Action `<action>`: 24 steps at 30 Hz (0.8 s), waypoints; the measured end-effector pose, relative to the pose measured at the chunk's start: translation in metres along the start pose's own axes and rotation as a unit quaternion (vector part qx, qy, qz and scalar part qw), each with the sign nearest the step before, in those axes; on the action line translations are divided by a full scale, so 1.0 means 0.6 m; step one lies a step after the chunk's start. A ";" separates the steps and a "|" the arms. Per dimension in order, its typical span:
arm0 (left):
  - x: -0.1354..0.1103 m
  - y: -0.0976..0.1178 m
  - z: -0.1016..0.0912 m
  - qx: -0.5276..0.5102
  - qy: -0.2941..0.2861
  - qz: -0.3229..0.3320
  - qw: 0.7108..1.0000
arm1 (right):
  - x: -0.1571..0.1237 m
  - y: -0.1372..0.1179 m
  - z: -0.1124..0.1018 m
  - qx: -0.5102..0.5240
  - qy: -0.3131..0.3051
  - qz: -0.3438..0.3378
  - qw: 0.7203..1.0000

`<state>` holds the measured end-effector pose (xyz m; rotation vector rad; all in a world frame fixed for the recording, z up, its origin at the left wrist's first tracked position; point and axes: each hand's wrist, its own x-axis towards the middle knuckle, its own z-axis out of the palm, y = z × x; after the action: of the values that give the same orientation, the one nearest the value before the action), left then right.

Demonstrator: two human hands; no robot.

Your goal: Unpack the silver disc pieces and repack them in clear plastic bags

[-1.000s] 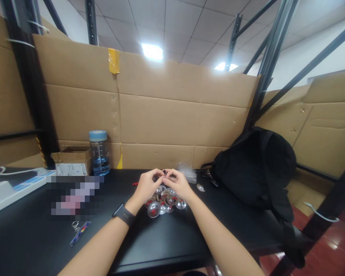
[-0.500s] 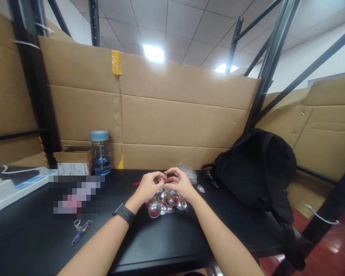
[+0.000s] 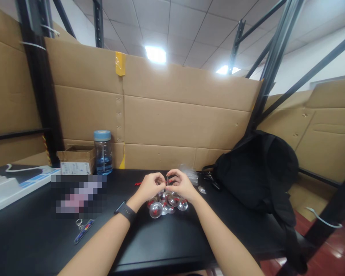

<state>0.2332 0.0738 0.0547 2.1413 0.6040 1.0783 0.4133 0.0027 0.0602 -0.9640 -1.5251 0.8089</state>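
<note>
My left hand (image 3: 150,186) and my right hand (image 3: 181,185) meet fingertip to fingertip above a black table (image 3: 166,245). Both are closed in a pinch on a small clear piece with a bit of red (image 3: 167,179), too small to name. Right under them lies a heap of several clear round discs with red inside (image 3: 166,202). A black watch (image 3: 125,212) sits on my left wrist.
A black backpack (image 3: 261,168) fills the table's right side. At the back left stand a blue-lidded water bottle (image 3: 103,152) and a small cardboard box (image 3: 77,159). A keychain (image 3: 83,230) lies front left. Clear plastic bags (image 3: 189,172) lie behind my hands. Cardboard walls surround the table.
The view has shifted slightly; my hands stay together over the discs, fingers working the small piece a little lower than before.
</note>
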 end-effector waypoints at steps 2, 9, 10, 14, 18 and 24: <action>0.001 -0.004 -0.002 0.005 -0.002 -0.005 1.000 | 0.001 0.001 0.000 -0.012 0.000 -0.001 1.000; 0.005 -0.020 -0.047 0.108 0.001 -0.003 0.994 | 0.000 -0.004 -0.033 -0.176 0.018 -0.023 0.984; 0.006 -0.027 -0.061 0.128 0.009 0.000 0.992 | -0.001 -0.007 -0.044 -0.222 0.025 -0.029 0.974; 0.009 -0.077 -0.121 0.191 0.031 -0.034 0.980 | -0.015 -0.021 -0.112 -0.323 0.033 -0.004 0.946; 0.003 -0.126 -0.155 0.237 0.008 -0.084 0.968 | -0.042 -0.020 -0.202 -0.365 0.101 0.063 0.923; -0.004 -0.152 -0.151 0.250 -0.035 -0.096 0.963 | -0.075 0.018 -0.273 -0.426 0.143 0.223 0.865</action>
<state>0.1476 0.1654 0.0277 2.4634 1.1206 0.7980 0.5795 -0.0343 0.0577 -2.0502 -1.4037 0.2253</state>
